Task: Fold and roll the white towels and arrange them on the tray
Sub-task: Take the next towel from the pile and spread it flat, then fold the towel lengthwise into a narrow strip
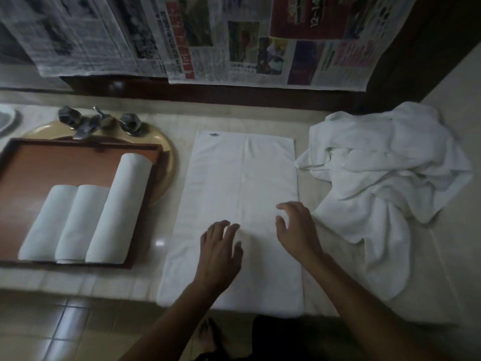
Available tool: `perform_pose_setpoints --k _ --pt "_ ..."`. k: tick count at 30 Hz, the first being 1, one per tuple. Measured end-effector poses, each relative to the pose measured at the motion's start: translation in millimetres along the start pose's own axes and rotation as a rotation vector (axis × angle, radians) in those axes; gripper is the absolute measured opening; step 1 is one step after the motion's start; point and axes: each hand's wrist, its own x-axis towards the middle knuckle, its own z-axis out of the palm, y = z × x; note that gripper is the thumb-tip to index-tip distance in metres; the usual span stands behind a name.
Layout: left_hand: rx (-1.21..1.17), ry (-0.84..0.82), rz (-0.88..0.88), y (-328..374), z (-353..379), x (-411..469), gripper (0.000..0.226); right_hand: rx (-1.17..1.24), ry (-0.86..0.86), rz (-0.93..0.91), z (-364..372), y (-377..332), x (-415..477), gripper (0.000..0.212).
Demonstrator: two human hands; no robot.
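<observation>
Flat towel [242,204]: folded to a long rectangle with a centre seam running its length. It lies on the worktop [442,256] between the tray and the loose pile, its near end at the worktop edge.
Handling: judged light, soft and limp. It will sag if lifted by one corner and should keep a crease when pressed.
Where to hold: the two near corners or the near short edge, so the roll starts straight.
Left hand [221,246]: fingers straight and slightly spread, low over the near part of the flat towel, gripping nothing. Contact cannot be told.
Right hand [296,230]: fingers spread and loosely bent over the right half of the same towel, holding nothing.
Tray [52,162]: brown, rectangular, with a raised rim, set over the tan sink basin [166,162].
Rolled towels [78,222]: three white cylinders side by side on the tray, the right one longest.
Loose pile [377,178]: white terry, crumpled in deep folds, right of the flat towel.
Faucet [86,123]: dull metal, behind the tray.
</observation>
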Motion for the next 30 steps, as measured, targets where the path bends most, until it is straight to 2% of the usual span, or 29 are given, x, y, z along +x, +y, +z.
perform_pose_setpoints --k 7,14,18,21,26,30 --pt "-0.083 -0.007 -0.037 81.9 37.4 61.2 0.037 -0.043 -0.102 0.034 -18.4 42.3 154.6 0.034" --pt "-0.104 -0.059 -0.077 118.3 71.5 93.8 0.044 -0.179 -0.186 0.067 -7.0 64.0 266.6 0.040" --pt "0.010 -0.096 -0.104 129.5 88.7 100.4 0.042 -0.252 -0.226 0.060 -1.9 73.4 297.2 0.029" --pt "0.086 -0.057 -0.132 131.8 96.1 107.6 0.038 -0.254 -0.303 0.049 0.1 72.6 313.6 0.019" --pt "0.156 -0.010 -0.164 138.4 105.7 120.5 0.037 -0.227 -0.422 0.082 -5.9 76.3 329.2 0.028" --pt "0.161 0.022 -0.176 142.3 111.2 123.3 0.035 -0.184 -0.474 0.058 -7.8 77.3 319.2 0.043"
